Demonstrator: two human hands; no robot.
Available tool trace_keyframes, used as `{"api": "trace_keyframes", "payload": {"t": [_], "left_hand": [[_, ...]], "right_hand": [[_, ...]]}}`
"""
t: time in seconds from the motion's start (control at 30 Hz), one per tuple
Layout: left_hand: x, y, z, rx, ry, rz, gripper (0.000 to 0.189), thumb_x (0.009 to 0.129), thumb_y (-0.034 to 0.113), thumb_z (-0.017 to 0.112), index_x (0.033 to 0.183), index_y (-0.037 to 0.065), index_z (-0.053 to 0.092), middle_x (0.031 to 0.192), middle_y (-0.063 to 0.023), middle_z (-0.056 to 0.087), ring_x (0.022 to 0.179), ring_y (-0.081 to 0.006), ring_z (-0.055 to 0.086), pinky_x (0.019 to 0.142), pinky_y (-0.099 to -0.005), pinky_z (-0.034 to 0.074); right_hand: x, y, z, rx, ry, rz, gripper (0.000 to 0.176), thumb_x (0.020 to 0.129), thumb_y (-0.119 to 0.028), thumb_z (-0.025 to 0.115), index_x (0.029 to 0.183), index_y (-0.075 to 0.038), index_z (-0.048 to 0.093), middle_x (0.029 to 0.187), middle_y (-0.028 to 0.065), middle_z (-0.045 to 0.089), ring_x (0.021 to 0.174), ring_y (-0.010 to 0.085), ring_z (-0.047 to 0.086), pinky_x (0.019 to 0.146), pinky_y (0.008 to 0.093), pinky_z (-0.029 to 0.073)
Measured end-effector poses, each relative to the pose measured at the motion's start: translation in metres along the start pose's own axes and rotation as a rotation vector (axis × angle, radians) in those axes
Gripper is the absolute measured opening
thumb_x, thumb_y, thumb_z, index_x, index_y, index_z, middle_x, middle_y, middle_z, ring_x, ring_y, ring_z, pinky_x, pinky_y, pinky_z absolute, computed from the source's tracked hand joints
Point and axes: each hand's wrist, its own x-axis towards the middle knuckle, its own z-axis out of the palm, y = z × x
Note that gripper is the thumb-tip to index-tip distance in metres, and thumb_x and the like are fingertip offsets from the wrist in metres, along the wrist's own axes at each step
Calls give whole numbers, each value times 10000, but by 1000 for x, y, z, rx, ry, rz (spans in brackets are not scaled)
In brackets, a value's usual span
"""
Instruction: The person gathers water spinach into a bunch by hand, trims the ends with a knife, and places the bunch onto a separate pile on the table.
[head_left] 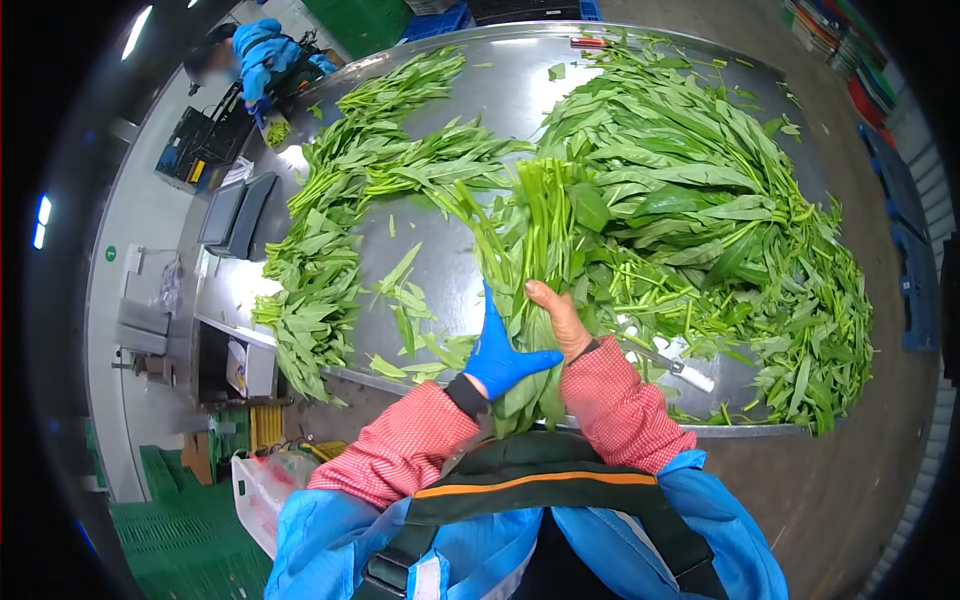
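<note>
A bunch of water spinach (545,230) stands between my hands, cut stem ends up and leaves hanging toward me. My left hand (503,352), in a blue glove, cups the bunch from the left, with the thumb stretched across its leaves. Bare, my right hand (563,322) grips it from the right, thumb against the stems; its other fingers are hidden behind the greens. A large heap of loose water spinach (680,170) lies to the right. On the left are several laid-out bundles (315,265). A white-handled knife (692,376) rests beside cut stem pieces.
The metal table (440,275) carries scattered leaves. A red-handled tool (588,43) lies at its far edge. Grey trays (238,215) stand at left. Another person (265,60) in blue works at the far left corner. Green crates (185,530) are on the floor.
</note>
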Motion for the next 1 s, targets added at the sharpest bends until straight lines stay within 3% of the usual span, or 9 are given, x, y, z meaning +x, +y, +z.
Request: {"api": "trace_keyframes", "payload": {"t": [0.17,0.33,0.5,0.53,0.7,0.83,0.9,0.97,1.0], "left_hand": [[7,1,-16,-97,3,-89,1212,676,177,813,1479,16,-80,1430,-224,357,1307,-294,402,1062,-370,351],[15,2,-74,338,-34,21,957,742,68,703,1493,39,111,1391,-199,439,1240,-285,488,1013,-351,393],[10,-6,-91,443,-16,53,943,752,75,702,1494,40,121,1404,-193,430,1237,-305,495,999,-352,403],[8,-6,-97,436,-31,27,935,765,90,705,1499,73,127,1392,-238,423,1241,-359,478,999,-371,403],[5,10,-109,465,42,152,979,734,57,720,1502,76,115,1434,-229,375,1303,-344,415,1049,-370,363],[-2,19,-121,429,19,76,977,720,30,696,1501,61,110,1427,-220,393,1308,-323,418,1051,-360,359],[-4,33,-124,339,-1,88,977,717,25,694,1500,54,111,1433,-208,394,1308,-314,421,1052,-361,358],[-8,-4,-132,266,49,-10,972,702,31,715,1495,51,153,1459,-184,366,1342,-303,375,1088,-360,313],[-11,-14,-134,378,55,52,960,702,30,715,1491,50,169,1464,-183,359,1351,-304,361,1096,-362,301]], "right_hand": [[-4,-12,-8,202,-175,8,771,743,-449,769,1317,-46,448,1219,106,566,1134,240,541,984,405,440],[0,-26,-42,418,-212,-13,749,786,-659,589,1288,-115,471,1157,116,580,1096,294,579,960,478,459],[10,-40,-69,335,196,95,344,929,-417,539,1085,-111,535,925,74,596,640,152,541,538,298,444],[4,-56,-69,429,-30,95,203,941,-320,531,962,-118,542,799,16,546,512,81,390,451,244,312],[-17,-103,-90,608,103,-248,126,946,-195,483,963,-81,533,876,24,565,495,63,397,445,201,329],[-30,-101,-72,273,116,-219,126,942,-192,480,989,-94,543,899,21,574,580,79,458,496,205,377],[-22,-117,-93,658,228,-257,116,950,-190,458,954,-101,532,825,13,550,621,89,469,531,214,390],[-12,-122,-136,638,-186,-454,138,963,-211,467,904,-94,513,792,11,528,628,89,475,521,201,382],[-27,-132,-114,608,-29,-326,151,966,-191,457,867,-85,498,768,9,496,621,103,459,580,234,449]]}}
